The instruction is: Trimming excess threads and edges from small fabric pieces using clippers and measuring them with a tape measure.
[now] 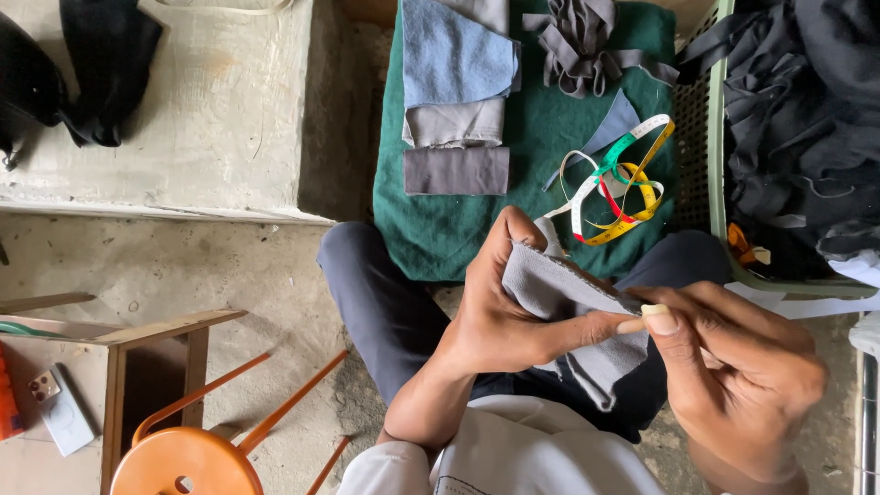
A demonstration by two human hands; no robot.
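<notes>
My left hand (500, 312) holds a folded piece of grey cloth (573, 316) over my lap, thumb and fingers wrapped around it. My right hand (742, 371) pinches the cloth's upper edge between thumb and forefinger, fingers curled; whether it holds a needle I cannot tell. Beyond the hands, a green cloth (431, 234) lies on the floor with a stack of blue and grey fabric pieces (456, 96), a bundle of grey strips (582, 46) and a coiled multicoloured measuring tape (619, 183).
A green plastic basket (715, 165) full of dark fabric (797, 119) stands at the right. A concrete step (202, 119) with black cloth (92, 64) is at upper left. An orange stool (188, 458) and a wooden bench (137, 339) are at lower left.
</notes>
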